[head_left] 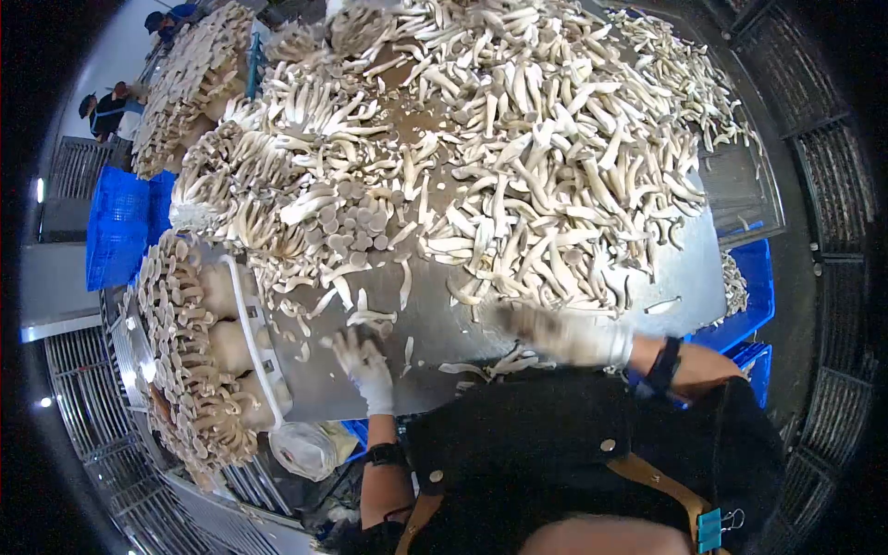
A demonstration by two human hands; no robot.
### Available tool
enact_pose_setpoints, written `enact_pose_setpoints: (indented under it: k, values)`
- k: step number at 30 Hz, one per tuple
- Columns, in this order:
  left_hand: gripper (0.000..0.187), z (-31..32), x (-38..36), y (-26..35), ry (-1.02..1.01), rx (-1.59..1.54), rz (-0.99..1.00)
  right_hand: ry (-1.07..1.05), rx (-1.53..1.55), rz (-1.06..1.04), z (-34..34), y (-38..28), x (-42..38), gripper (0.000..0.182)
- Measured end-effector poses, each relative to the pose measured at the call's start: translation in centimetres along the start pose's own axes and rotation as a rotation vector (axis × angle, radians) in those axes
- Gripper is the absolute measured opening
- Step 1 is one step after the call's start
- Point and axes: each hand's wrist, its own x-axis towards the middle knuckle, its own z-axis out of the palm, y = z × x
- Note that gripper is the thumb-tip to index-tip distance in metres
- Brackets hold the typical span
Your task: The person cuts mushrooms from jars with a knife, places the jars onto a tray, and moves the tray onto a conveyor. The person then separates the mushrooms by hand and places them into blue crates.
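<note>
My left hand (365, 367), in a whitish glove, is over the near left part of the metal table (435, 319). Its fingers look spread, with nothing seen in them, just below a few loose mushroom pieces (372, 317). My right hand (569, 335), gloved as well, lies at the near edge of a big heap of long-stemmed mushrooms (555, 176). Motion smears its fingers, so whether they hold anything cannot be made out. Several loose mushrooms (504, 363) lie between the hands, close to my apron (546, 444).
Clusters of uncut mushrooms (176, 342) stand on the left beside a white crate edge (252, 333). Blue crates (118, 227) are at the left, and a blue bin (757, 287) sits at the right. Two people (109, 113) are at the far left. Racks (832, 176) line the right.
</note>
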Motion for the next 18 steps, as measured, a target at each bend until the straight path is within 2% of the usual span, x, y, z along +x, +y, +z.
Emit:
enact_pose_setpoints:
  k: [1,3,4,5,6,8,9,10,12,13,14,16,17,18]
  values:
    - [0.039,0.6,0.1,0.6,-0.016,0.01,-0.006,-0.186,0.255,-0.089,4.9,3.8,-1.5,0.048]
    - [0.033,2.1,2.0,4.4,-0.084,-0.226,-0.16,-0.076,0.258,-0.032,9.9,4.0,-4.6,0.049]
    - [0.027,3.5,3.7,7.5,0.017,-0.376,-0.05,-0.081,0.265,-0.033,8.8,4.6,-3.7,0.049]
    - [0.034,3.6,5.8,11.3,-0.261,-0.506,-0.156,-0.152,-0.148,-0.224,7.0,5.0,-2.1,0.049]
    - [0.036,4.7,7.5,14.6,-0.322,-0.709,-0.299,-0.211,-0.559,-0.414,6.0,5.4,-1.0,0.049]
    - [0.041,7.1,10.9,21.3,-0.36,-1.103,-0.642,0.016,-0.427,-0.347,3.1,6.4,1.8,0.047]
    - [0.045,9.4,12.9,23.6,-0.306,-1.206,-0.565,-0.07,-0.382,-0.258,-1.2,4.1,4.2,0.046]
    - [0.049,11.7,15.1,25.7,-0.246,-1.31,-0.484,0.007,-0.454,-0.233,-4.2,5.1,5.4,0.047]
    - [0.056,20.5,19.0,26.8,-0.207,-0.954,-0.207,0.209,-0.609,-0.242,-9.9,7.1,7.8,0.053]
    - [0.06,16.7,22.0,28.5,-0.389,-1.034,-0.165,0.301,-0.838,-0.232,-12.6,7.0,9.0,0.062]
    - [0.064,11.8,25.0,30.1,-0.576,-1.1,-0.118,0.321,-0.687,-0.205,-15.6,6.9,10.4,0.061]
    - [0.073,7.9,28.9,29.5,-0.797,-0.996,0.103,0.329,0.01,-0.097,-20.7,6.9,13.7,0.058]
    - [0.069,4.4,29.8,28.8,-0.826,-1.015,0.173,0.338,0.19,-0.046,-22.8,6.2,15.6,0.057]
    - [0.066,0.5,29.8,27.4,-0.757,-1.082,0.199,0.403,0.214,-0.06,-24.3,5.7,17.5,0.049]
